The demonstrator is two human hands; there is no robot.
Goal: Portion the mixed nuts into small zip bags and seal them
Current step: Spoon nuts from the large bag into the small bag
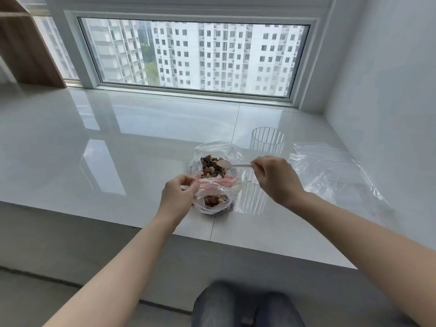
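On the glossy white ledge (141, 142) below the window (193, 55), seen from the head camera, a large clear bag (213, 156) stands open with a heap of mixed nuts (211, 167) inside: brown, tan and dark pieces, a few pale ones. Just in front of it, at the ledge's near edge, a small zip bag (212, 200) with a pink strip along its mouth holds a smaller pile of nuts. The left hand (177, 197) pinches the small bag's rim between thumb and curled fingers, keeping the mouth open. The right hand (274, 177) grips the handle of a pale plastic spoon (230, 164), fingers curled round it, the bowl above the big bag's nuts. A ribbed clear glass (267, 147) stands beside the right hand, and flat empty bags (330, 171) lie farther right. No writing is readable.
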